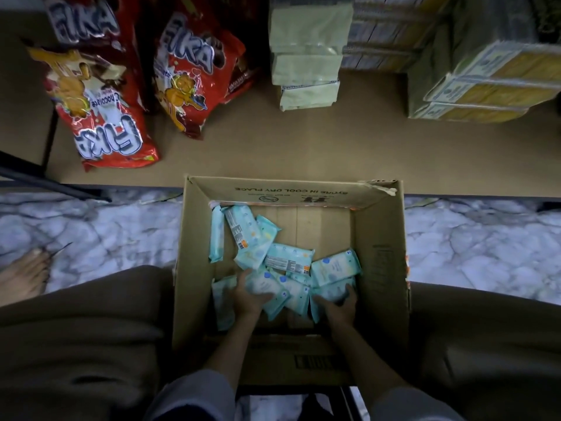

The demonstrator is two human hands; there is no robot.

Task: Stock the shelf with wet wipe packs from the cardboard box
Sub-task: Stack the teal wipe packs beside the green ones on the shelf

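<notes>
An open cardboard box point(379, 256) stands on the floor between my knees, against the low shelf's front edge. Several light-blue wet wipe packs point(288, 259) lie jumbled on its bottom. Both my hands are down inside the box at its near side. My left hand point(247, 296) grips a pack point(264, 287), fingers curled around its left end. My right hand point(341, 305) grips another pack point(332, 291) near the box's right wall. The brown shelf board point(273, 147) stretches beyond the box.
On the shelf, red snack bags point(188, 77) lie at the left, green paper-wrapped packs point(306, 68) in the middle, and yellow shrink-wrapped bundles point(485, 83) at the right. A bare foot point(24, 271) rests on the marble floor point(473, 247) at left.
</notes>
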